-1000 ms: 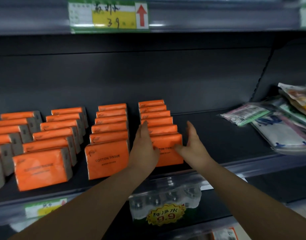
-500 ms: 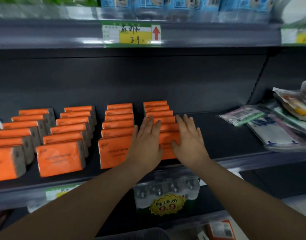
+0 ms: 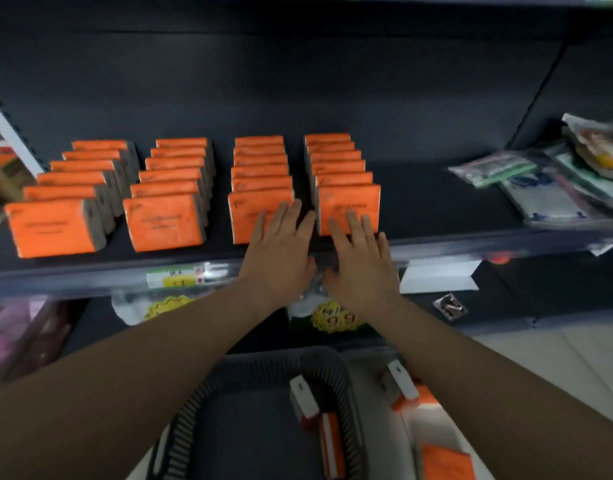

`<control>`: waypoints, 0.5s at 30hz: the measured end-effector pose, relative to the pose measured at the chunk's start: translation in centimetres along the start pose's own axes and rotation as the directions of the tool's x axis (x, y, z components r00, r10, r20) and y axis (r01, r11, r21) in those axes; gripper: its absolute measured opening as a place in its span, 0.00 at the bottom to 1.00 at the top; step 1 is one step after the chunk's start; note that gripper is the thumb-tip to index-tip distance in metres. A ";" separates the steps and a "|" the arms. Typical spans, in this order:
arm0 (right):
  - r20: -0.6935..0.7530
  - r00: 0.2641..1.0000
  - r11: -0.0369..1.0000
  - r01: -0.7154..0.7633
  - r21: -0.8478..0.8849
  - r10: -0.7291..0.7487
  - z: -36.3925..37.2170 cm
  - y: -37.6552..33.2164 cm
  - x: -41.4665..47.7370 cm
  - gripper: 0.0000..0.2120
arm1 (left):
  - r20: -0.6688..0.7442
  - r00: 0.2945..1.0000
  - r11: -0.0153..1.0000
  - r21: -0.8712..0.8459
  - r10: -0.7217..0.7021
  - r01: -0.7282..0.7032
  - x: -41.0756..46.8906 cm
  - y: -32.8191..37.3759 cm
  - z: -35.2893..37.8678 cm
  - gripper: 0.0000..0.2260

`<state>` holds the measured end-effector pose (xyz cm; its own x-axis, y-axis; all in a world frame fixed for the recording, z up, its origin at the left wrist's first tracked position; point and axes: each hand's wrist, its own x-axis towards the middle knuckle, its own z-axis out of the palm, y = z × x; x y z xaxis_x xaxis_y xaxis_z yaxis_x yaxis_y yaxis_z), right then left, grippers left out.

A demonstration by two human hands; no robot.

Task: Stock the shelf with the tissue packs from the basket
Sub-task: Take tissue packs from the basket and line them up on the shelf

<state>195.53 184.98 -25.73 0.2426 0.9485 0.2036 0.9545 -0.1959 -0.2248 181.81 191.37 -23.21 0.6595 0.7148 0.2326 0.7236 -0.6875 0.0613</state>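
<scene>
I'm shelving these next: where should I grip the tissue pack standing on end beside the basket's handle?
Probably from above: that tissue pack shows its narrow white side upward, so a grip across the two broad orange faces fits. Come in left of the handle, which arches close by its right.

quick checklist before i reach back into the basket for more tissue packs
1. Left hand free: ok, fingers straight at the third row's front pack, gripping nothing.
2. Right hand free: ok, fingers straight at the fourth row's front pack, gripping nothing.
3. Shelved tissue packs upright in rows: ok, four rows, none toppled.
4. Stock in the basket: ok, orange loose packs show inside.
5. Room on the shelf: ok, a bare stretch lies between the fourth row and the plastic packets.
6. Number of packs remaining: cannot tell, the arms hide part of the basket.
</scene>
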 end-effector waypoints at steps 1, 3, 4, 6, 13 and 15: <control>0.025 1.000 1.000 0.001 -0.015 0.000 0.5 -0.2 -0.8 0.38 | 0.003 1.000 1.000 0.012 -0.004 0.003 -0.9 -0.1 0.3 0.32; 0.064 0.998 1.000 -0.001 -0.021 0.002 1.4 -0.7 -2.3 0.37 | 0.015 1.000 1.000 0.017 -0.008 0.008 -2.6 -0.2 1.1 0.31; 0.077 0.997 1.000 -0.001 -0.019 0.003 1.9 -0.8 -3.1 0.37 | 0.023 1.000 1.000 0.013 -0.012 0.012 -3.4 -0.2 1.5 0.31; 0.111 0.994 1.000 -0.001 -0.004 0.001 2.8 -1.3 -4.6 0.37 | 0.053 0.998 1.000 0.005 -0.020 0.020 -5.0 -0.4 2.3 0.32; 0.206 0.979 0.999 -0.006 0.044 -0.003 6.0 -2.4 -9.5 0.36 | 0.145 0.989 0.998 -0.033 -0.040 0.045 -10.0 -0.6 5.4 0.32; 0.237 0.971 0.999 -0.019 0.045 0.008 7.1 -2.7 -10.8 0.35 | 0.175 0.983 0.997 -0.042 -0.057 0.065 -11.3 -0.7 6.7 0.32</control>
<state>189.07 177.07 -34.10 0.2019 0.9790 -0.0297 0.9411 -0.2023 -0.2711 175.25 184.65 -32.34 0.6426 0.7642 0.0548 0.7560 -0.6440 0.1170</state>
